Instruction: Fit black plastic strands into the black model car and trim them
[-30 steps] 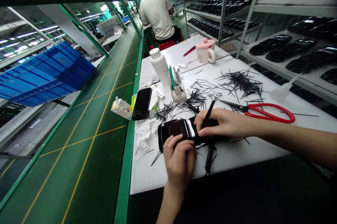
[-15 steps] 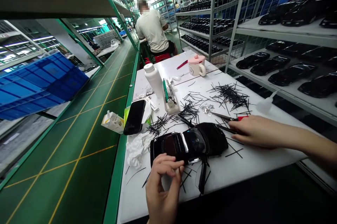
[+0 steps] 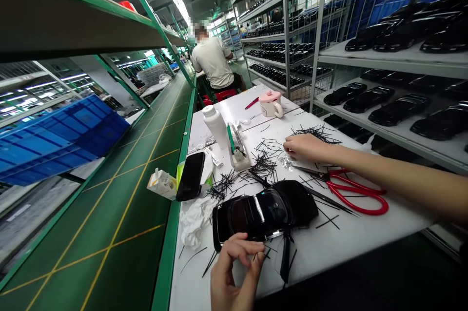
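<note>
A glossy black model car (image 3: 268,208) lies on the white table, its doors swung out on both sides. My left hand (image 3: 237,269) is at the car's near side, thumb and forefinger pinched together; whatever is between them is too small to name. Farther out, my right hand (image 3: 305,147) reaches down with curled fingers at a small heap of silvery bits (image 3: 287,161). Its fingertips are partly hidden, and I cannot make out what they hold. Red-handled scissors (image 3: 360,199) lie below my right forearm, alongside dark tweezers (image 3: 331,199).
Thin black strips (image 3: 263,164) are strewn around the car. Left of it are crumpled tissue (image 3: 193,221), a phone (image 3: 190,177) and a small carton (image 3: 162,184). A white bottle (image 3: 215,126) and a lidded mug (image 3: 270,104) stand farther back. A green conveyor (image 3: 135,194) runs alongside.
My right hand has left the scissors and tweezers and moved away from me and left, to the silvery bits. My left hand keeps its pinch beside the car. The view has tilted up slightly.
</note>
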Tool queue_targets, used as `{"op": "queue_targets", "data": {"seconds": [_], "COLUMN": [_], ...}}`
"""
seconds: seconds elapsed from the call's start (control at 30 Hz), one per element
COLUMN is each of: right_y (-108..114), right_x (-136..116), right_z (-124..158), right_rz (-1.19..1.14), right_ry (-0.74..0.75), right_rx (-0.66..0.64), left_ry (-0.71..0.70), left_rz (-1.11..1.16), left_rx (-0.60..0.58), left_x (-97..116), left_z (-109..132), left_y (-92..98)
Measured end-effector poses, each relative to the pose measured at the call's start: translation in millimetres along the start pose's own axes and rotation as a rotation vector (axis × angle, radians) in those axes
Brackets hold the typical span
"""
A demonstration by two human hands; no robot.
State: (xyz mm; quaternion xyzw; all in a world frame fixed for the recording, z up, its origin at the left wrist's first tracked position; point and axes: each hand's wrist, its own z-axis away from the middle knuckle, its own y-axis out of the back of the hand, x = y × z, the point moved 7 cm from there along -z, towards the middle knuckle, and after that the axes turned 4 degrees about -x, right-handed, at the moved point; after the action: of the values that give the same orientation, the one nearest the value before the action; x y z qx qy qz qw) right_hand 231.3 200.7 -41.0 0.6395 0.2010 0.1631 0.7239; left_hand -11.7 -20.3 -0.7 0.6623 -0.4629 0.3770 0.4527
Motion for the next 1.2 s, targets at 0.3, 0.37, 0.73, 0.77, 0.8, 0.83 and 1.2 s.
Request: {"op": "queue_targets", "data": {"seconds": [0.3,0.37,0.73,0.77,0.8,0.83,1.2], "right_y": [-6.2,-7.1,28.8,34.1,38.2,40.8,23.5], "right_x": [-0.5,2.7,-18.1,-29.3,-42.0,-55.7,-133.3], "right_z": [-13.4,-14.3,11.4,18.7,26.6,34.8,80.8], "right_rz": [-0.029,-0.077,-0.642,-0.705,-0.783,-0.878,-1.457], "right_ry": [-0.051,-0.069,0.023,0.055,0.092,0.133,0.236], "right_rx": [-0.064,-0.080,-0.030,-0.029,-0.035,-0.051,-0.335], "left_ry": [0.000,0.000,0.155,0.156,0.143,0.117,0.069], "left_rz": [0.057,0.073,0.203,0.222,0.236,0.243,0.239], "left_rx": [-0.040,-0.043,0.125,0.106,0.075,0.037,-0.163], "left_x": [-6.7,-7.5,-10.0,-10.3,-9.8,-8.5,6.5], "left_z": [-2.4,-3.5,-6.2,-8.0,-10.5,-13.1,-23.9], "left_y": [-6.7,-8.3,3.5,0.5,-3.3,-7.7,-32.7]}}
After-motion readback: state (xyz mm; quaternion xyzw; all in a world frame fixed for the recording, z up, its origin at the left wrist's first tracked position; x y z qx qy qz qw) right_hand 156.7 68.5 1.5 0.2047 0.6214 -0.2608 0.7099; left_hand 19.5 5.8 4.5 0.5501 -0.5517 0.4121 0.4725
